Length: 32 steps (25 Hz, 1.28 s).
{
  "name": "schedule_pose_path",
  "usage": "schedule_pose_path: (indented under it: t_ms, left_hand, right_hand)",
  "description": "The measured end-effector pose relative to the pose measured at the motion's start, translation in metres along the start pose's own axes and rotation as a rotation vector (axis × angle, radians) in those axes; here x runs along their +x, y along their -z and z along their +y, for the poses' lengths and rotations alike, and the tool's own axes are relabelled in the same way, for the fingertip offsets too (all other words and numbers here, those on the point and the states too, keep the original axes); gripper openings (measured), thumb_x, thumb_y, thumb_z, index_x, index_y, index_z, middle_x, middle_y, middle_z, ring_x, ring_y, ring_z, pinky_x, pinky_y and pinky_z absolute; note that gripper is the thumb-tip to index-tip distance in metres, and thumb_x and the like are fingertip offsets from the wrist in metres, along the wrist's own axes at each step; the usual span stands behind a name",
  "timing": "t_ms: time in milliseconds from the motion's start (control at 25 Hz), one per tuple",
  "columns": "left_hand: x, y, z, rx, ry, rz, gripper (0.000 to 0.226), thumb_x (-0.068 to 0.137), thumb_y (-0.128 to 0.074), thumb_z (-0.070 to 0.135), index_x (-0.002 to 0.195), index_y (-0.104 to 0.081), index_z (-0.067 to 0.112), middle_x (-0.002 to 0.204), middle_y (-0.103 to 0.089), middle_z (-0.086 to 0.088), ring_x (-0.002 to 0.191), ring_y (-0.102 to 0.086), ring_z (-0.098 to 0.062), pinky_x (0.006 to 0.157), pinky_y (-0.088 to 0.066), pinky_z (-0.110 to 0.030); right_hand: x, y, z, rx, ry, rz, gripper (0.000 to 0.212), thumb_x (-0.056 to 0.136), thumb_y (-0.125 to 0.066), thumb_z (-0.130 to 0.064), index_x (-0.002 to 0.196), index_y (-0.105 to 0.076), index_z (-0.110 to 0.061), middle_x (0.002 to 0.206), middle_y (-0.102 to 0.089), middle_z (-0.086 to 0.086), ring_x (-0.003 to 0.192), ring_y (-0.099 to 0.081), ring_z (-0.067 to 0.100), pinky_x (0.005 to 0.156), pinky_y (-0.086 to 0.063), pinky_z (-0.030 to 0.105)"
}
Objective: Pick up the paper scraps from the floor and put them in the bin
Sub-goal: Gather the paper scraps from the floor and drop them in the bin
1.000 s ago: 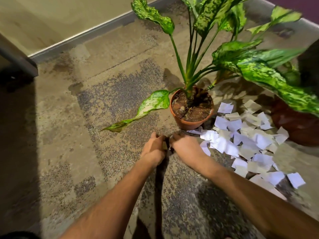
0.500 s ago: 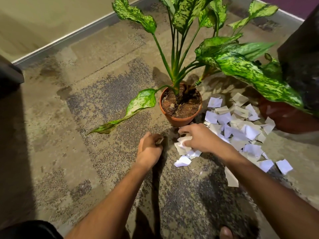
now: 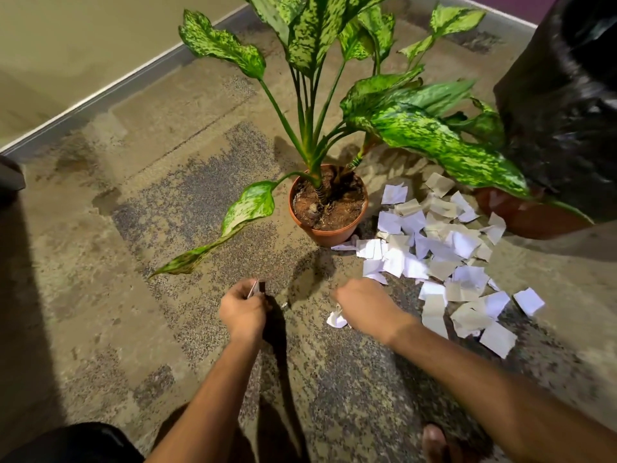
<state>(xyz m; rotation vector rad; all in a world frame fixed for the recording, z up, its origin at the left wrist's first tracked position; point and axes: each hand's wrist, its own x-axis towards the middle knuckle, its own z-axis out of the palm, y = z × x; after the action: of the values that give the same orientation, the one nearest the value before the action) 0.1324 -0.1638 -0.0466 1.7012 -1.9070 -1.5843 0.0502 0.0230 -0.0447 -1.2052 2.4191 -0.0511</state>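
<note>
The right hand (image 3: 362, 307) is clamped on crumpled paper scraps (image 3: 336, 319); the left hand (image 3: 243, 310) pinches one piece. Loose pieces could slip out when lifted toward the bin (image 3: 564, 105).

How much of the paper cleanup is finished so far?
Barely begun. Nothing visibly binned yet. In hand: the left hand pinches a scrap, and the right hand is closed over crumpled scraps. Left: the big pile of scraps beside the plant pot, below the black bin bag.
</note>
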Motion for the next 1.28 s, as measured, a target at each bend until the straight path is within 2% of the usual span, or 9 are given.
schedule_pose_path:
  t_ms: [160,240,360,520,760,880,1000,1160,1280]
  left_hand:
    - [-0.005,-0.005,-0.009,0.322,-0.144,-0.095,0.017,0.091,-0.059,0.008,0.106,-0.066,0.013,0.104,-0.066,-0.007,0.072,-0.063,-0.014,0.058,-0.057,-0.028]
    - [-0.012,-0.006,-0.016,0.570,-0.295,-0.162,0.028,0.089,-0.061,0.006,0.117,-0.063,0.012,0.124,-0.055,-0.005,0.091,-0.057,-0.011,0.073,-0.053,-0.016]
    - [-0.020,-0.007,-0.020,0.724,-0.421,-0.186,0.042,0.088,-0.063,0.010,0.130,-0.055,0.012,0.134,-0.041,0.001,0.094,-0.047,-0.006,0.070,-0.047,-0.004]
    - [-0.021,-0.004,-0.026,0.777,-0.511,-0.176,0.041,0.089,-0.064,0.016,0.129,-0.057,0.012,0.134,-0.043,0.000,0.101,-0.055,-0.010,0.101,-0.045,-0.024]
    - [-0.017,0.002,-0.024,0.853,-0.677,-0.224,0.028,0.092,-0.060,0.017,0.119,-0.065,0.015,0.113,-0.053,0.005,0.080,-0.051,-0.003,0.081,-0.041,-0.005]
    - [-0.015,0.002,-0.018,0.821,-0.686,-0.210,0.025,0.090,-0.062,0.015,0.115,-0.067,0.013,0.109,-0.054,0.005,0.087,-0.052,-0.006,0.095,-0.048,-0.021]
    - [-0.022,-0.004,-0.012,0.753,-0.583,-0.218,0.026,0.092,-0.059,0.022,0.116,-0.064,0.014,0.116,-0.055,0.004,0.102,-0.055,-0.013,0.098,-0.050,-0.035]
    - [-0.041,-0.036,0.011,0.776,-0.723,-0.402,0.019,0.093,-0.059,0.027,0.110,-0.068,0.023,0.110,-0.066,0.003,0.096,-0.064,-0.012,0.090,-0.053,-0.033]
    - [-0.067,-0.075,0.044,0.703,-0.977,-0.544,0.016,0.090,-0.063,0.021,0.103,-0.071,0.016,0.099,-0.064,0.001,0.087,-0.063,-0.016,0.080,-0.054,-0.037]
  right_hand:
    - [-0.001,0.003,0.009,0.074,-0.027,0.006,0.033,0.084,-0.055,0.004,0.108,-0.070,-0.014,0.100,-0.069,0.009,0.090,-0.065,0.028,0.079,-0.056,0.039]
    - [-0.003,0.004,0.011,0.125,-0.037,0.012,0.029,0.084,-0.058,0.000,0.106,-0.071,-0.015,0.098,-0.069,0.008,0.091,-0.065,0.027,0.081,-0.055,0.038]
    - [-0.005,0.005,-0.002,0.125,-0.012,-0.006,0.025,0.087,-0.057,0.002,0.105,-0.069,-0.009,0.099,-0.067,0.010,0.092,-0.064,0.029,0.081,-0.055,0.038]
    - [-0.006,-0.003,-0.020,0.049,0.035,-0.043,0.028,0.087,-0.056,0.007,0.105,-0.069,-0.009,0.093,-0.070,0.009,0.085,-0.066,0.027,0.078,-0.058,0.038]
    - [-0.007,-0.004,-0.020,0.024,0.067,-0.031,0.024,0.089,-0.058,0.000,0.107,-0.070,-0.013,0.088,-0.071,0.005,0.080,-0.066,0.021,0.077,-0.059,0.034]
    - [-0.008,0.004,-0.007,0.086,0.012,-0.010,0.022,0.089,-0.061,-0.011,0.108,-0.070,-0.018,0.094,-0.069,0.002,0.089,-0.065,0.020,0.080,-0.055,0.032]
    - [-0.017,0.026,0.014,0.143,-0.055,0.028,0.028,0.086,-0.062,-0.018,0.112,-0.069,-0.022,0.098,-0.070,0.005,0.095,-0.064,0.024,0.077,-0.049,0.030]
    - [-0.040,0.067,0.048,0.263,-0.191,0.101,0.022,0.082,-0.064,-0.020,0.101,-0.072,-0.029,0.083,-0.066,0.003,0.087,-0.063,0.023,0.063,-0.037,0.026]
    - [-0.069,0.105,0.073,0.314,-0.298,0.225,0.006,0.081,-0.065,-0.024,0.086,-0.067,-0.022,0.074,-0.058,-0.002,0.079,-0.057,0.021,0.059,-0.035,0.030]
